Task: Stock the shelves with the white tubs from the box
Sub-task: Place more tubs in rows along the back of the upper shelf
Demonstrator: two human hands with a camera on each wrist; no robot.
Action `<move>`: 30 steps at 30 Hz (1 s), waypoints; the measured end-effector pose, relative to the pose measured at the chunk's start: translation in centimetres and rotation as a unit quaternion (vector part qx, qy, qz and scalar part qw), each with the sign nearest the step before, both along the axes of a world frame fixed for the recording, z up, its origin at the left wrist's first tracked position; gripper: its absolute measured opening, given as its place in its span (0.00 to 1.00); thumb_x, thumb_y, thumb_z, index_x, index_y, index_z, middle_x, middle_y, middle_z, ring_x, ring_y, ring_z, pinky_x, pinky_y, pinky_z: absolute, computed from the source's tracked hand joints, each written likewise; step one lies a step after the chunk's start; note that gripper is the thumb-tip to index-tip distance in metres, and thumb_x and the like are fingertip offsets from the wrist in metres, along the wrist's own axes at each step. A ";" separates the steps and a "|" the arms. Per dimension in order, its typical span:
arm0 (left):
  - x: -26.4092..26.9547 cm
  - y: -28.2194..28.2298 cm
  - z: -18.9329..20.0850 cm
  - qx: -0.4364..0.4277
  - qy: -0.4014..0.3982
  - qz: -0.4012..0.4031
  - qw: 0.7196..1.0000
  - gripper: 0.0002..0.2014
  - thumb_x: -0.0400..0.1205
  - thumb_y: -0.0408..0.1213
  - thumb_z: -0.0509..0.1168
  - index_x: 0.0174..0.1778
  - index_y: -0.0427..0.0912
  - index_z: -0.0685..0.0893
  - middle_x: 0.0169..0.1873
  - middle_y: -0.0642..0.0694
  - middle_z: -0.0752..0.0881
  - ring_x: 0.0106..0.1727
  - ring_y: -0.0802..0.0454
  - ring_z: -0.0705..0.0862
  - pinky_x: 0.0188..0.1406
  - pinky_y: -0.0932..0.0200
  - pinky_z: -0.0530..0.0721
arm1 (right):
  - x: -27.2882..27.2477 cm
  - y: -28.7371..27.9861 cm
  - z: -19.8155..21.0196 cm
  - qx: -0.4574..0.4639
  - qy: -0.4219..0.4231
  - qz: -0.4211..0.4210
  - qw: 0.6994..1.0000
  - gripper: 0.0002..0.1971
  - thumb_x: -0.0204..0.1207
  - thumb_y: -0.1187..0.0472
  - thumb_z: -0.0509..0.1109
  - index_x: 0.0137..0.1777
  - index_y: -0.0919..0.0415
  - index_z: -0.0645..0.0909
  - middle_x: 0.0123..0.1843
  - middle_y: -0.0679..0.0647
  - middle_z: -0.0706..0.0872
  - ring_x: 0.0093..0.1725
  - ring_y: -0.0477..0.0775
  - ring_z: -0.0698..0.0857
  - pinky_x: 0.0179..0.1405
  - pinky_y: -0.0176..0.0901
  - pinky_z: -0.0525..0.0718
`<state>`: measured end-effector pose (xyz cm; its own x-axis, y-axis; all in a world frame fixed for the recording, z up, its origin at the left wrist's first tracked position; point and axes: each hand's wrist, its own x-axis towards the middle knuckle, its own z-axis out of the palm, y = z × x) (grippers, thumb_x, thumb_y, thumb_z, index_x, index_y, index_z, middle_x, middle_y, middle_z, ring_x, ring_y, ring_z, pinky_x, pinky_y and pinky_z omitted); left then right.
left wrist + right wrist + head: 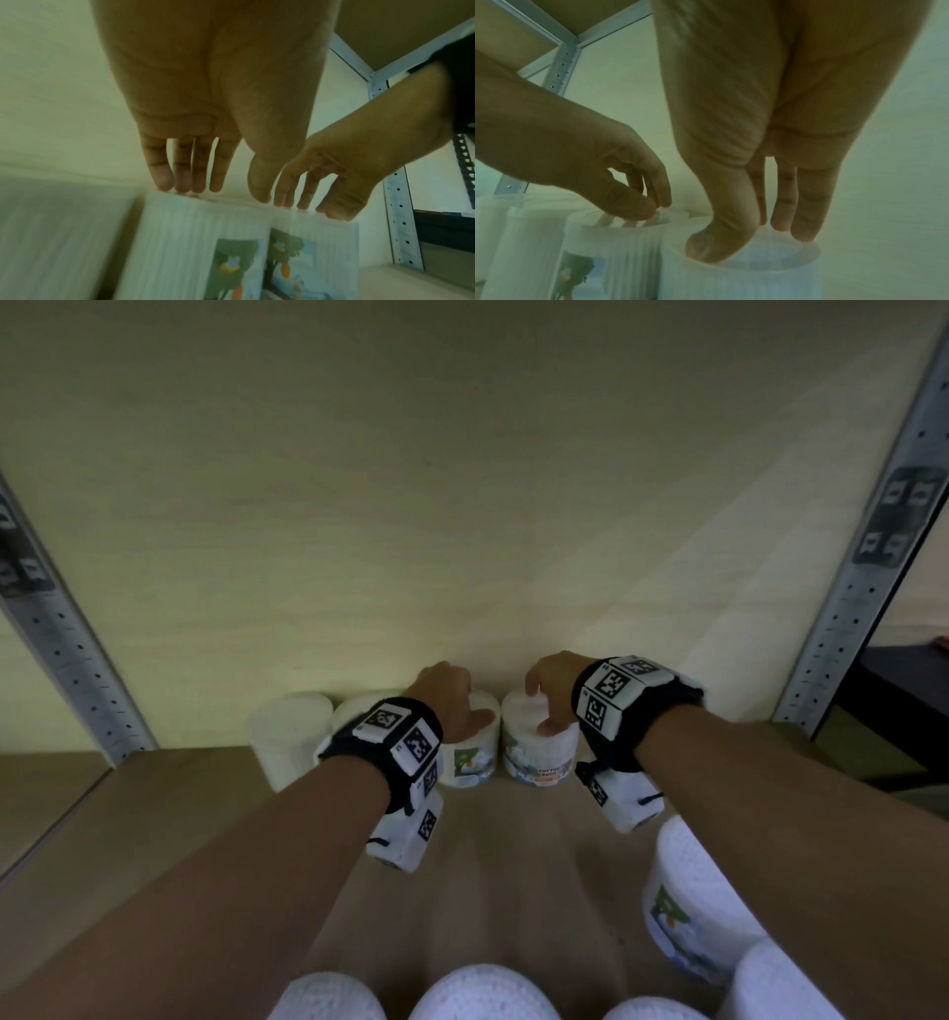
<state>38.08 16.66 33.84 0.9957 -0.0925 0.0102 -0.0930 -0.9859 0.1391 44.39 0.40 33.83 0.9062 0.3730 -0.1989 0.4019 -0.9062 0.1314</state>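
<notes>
Two white tubs with picture labels stand side by side at the back of a wooden shelf (179, 803). My left hand (462, 706) reaches down onto the left tub (470, 757), its fingertips and thumb resting on the lid. In the left wrist view the left hand (226, 191) has fairly straight fingers touching the top edge of that tub (195, 233). My right hand (539, 711) rests the same way on the right tub (536, 762). In the right wrist view the right hand (749, 237) has its thumb and fingertips set on the glossy lid of its tub (744, 280).
Two more white tubs (287, 737) stand to the left against the pale back wall (462, 505). Several tubs (688, 901) line the shelf's front and right. Perforated metal uprights (77, 660) frame both sides, the other upright (847, 608) on the right. A shelf board hangs overhead.
</notes>
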 end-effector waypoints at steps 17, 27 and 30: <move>0.2 0.9 1.4 -0.010 0.101 -0.065 0.993 0.27 0.78 0.27 0.68 0.75 0.44 0.74 0.76 0.40 0.71 0.75 0.42 0.73 0.69 0.51 0.75 | 2.8 0.1 -1.0 -0.021 0.026 -0.027 0.999 0.35 0.49 0.34 0.77 0.57 0.49 0.83 0.55 0.48 0.86 0.49 0.54 0.86 0.49 0.47 0.87; -0.5 0.4 0.5 -0.020 0.011 -0.002 1.000 0.27 0.80 0.50 0.67 0.69 0.35 0.78 0.69 0.36 0.76 0.69 0.39 0.77 0.67 0.48 0.77 | 1.3 0.0 -0.3 0.001 0.023 -0.008 1.000 0.33 0.56 0.40 0.79 0.60 0.56 0.82 0.59 0.55 0.86 0.53 0.59 0.87 0.56 0.53 0.88; -0.7 0.1 0.3 -0.008 0.015 -0.004 1.000 0.27 0.80 0.50 0.66 0.70 0.34 0.77 0.69 0.35 0.75 0.69 0.38 0.76 0.68 0.49 0.76 | 1.0 0.0 -0.2 -0.005 0.024 -0.003 1.000 0.30 0.64 0.46 0.79 0.63 0.62 0.82 0.61 0.61 0.86 0.57 0.62 0.87 0.60 0.55 0.86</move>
<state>37.40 16.81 34.10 0.9947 -0.1007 -0.0187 -0.0965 -0.9828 0.1572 45.37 0.41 33.58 0.8981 0.3647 -0.2458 0.4018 -0.9077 0.1211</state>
